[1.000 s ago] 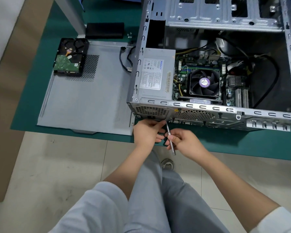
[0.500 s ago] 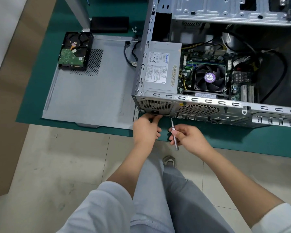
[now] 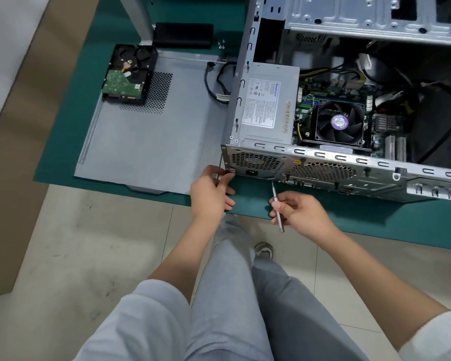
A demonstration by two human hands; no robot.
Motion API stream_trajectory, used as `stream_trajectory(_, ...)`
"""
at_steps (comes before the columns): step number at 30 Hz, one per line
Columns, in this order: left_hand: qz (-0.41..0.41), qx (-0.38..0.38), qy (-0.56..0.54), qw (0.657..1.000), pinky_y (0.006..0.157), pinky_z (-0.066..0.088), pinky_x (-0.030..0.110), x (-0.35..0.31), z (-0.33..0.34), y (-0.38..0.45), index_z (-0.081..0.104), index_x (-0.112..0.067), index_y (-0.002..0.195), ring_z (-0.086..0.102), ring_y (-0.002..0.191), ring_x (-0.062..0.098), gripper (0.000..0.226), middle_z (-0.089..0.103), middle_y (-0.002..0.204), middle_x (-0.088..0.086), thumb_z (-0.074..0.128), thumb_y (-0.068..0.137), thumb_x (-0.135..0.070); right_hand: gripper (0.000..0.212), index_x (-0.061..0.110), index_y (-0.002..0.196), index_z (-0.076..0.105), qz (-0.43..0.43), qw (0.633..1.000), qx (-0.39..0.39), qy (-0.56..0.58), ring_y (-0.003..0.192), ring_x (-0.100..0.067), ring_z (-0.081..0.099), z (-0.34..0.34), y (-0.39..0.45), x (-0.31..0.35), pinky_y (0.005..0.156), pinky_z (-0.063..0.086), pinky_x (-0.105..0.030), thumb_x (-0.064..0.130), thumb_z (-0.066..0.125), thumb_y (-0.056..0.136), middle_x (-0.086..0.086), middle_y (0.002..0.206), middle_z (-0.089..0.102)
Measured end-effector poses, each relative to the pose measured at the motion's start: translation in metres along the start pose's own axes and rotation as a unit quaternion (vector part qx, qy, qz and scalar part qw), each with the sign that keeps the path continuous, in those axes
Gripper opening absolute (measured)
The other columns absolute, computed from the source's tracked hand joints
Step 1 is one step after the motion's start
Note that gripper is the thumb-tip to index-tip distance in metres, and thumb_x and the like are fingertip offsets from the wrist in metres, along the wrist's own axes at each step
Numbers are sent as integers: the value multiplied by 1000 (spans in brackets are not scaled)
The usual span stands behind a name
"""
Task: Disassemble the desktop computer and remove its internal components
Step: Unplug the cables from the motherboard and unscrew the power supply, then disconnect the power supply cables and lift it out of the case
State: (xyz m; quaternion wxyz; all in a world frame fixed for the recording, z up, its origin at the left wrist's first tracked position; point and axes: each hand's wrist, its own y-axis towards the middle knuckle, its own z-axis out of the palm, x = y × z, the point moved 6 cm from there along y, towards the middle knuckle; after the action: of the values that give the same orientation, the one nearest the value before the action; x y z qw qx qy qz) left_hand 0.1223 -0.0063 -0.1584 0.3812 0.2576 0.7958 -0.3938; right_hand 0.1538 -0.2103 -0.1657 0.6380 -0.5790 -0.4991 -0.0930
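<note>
While left hand [image 3: 211,190] is shifting to case [image 3: 248,105] rear corner, gripping edge, my right-hand fingers [image 3: 277,205] are pinching screwdriver [image 3: 277,204], tip now meeting power supply [image 3: 268,100] screw.

case [image 3: 320,155]: bare matt sheet metal | side panel [image 3: 151,142]: matt grey metal | mat [image 3: 71,126]: matt green

pretty even indoor light, soft shadows, no real glare. wide-angle bends the edges, and it's slightly soft all over.
</note>
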Motion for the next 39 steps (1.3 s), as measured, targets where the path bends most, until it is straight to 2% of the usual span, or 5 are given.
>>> stream_trajectory(14, 262, -43, 104, 959, 69, 42, 8, -74, -26, -18, 59, -16, 119, 49, 84, -9, 62, 47, 106, -14, 41, 84, -63, 13, 25, 86, 61, -50, 986, 10, -160, 73, -17, 68, 2, -7, 9, 73, 53, -37, 24, 53, 96, 5, 72, 69)
stream_trajectory(22, 195, 58, -19, 979, 83, 43, 6, -70, -20, -19, 58, -14, 122, 56, 94, -10, 53, 64, 109, -7, 51, 87, -54, 6, 31, 96, 43, -106, 972, 27, -206, 69, -17, 56, 1, -31, 33, 68, 48, -42, 34, 40, 100, 1, 76, 62)
stream_trajectory(27, 285, 71, 53, 955, 107, 32, 14, -93, -25, -29, 10, -36, 148, 31, 134, -3, 92, 30, 152, -4, 68, 79, -48, 28, 46, 123, 36, -332, 899, -3, -285, 68, -4, 49, -5, -79, 85, 58, 44, -26, 34, 30, 99, 26, 82, 55)
stream_trajectory(32, 451, 22, 265, 852, 107, 35, 23, -123, -18, -33, 18, -22, 150, 18, 143, 15, 105, 18, 157, 1, 83, 68, -21, 26, 12, 115, 60, -484, 809, -189, -274, 85, -18, 47, -36, -106, 146, 76, 37, -27, 17, 44, 95, 7, 86, 49)
stream_trajectory(39, 485, 15, 296, 823, 77, 54, 36, -129, -13, -35, 43, -14, 141, 17, 144, 22, 82, 33, 152, 1, 76, 66, -5, 65, 31, 116, 43, -308, 874, -113, -358, 93, -5, 40, -45, -56, 163, 71, 35, -30, 60, 73, 66, 28, 94, 41)
